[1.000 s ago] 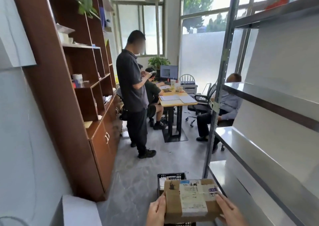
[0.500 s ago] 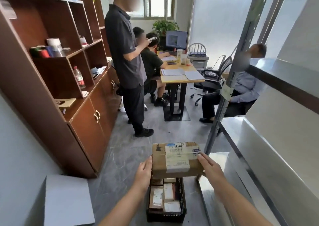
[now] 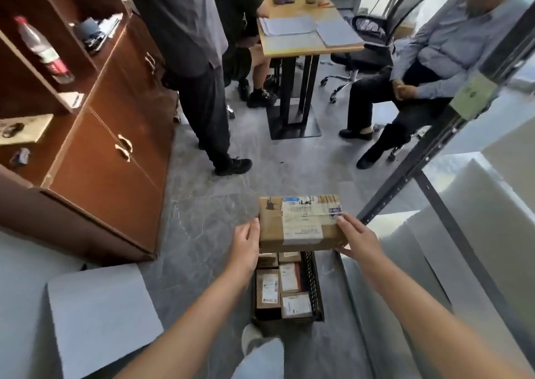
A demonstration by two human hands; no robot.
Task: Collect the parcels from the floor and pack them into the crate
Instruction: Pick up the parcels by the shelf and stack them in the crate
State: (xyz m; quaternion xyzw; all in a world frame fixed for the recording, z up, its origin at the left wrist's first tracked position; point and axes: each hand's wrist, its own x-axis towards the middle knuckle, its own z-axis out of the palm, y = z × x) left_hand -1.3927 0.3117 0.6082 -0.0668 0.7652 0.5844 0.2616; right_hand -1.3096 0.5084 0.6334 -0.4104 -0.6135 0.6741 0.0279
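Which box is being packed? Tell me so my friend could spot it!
Find the black crate on the grey floor, between the brown cabinet and the metal rack. Above it, the left hand and right hand hold a cardboard box. It's bigger than the small parcels inside, and not in the crate yet.

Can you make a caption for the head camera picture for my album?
Left hand and right hand hold a labelled cardboard parcel over a black crate of smaller parcels.
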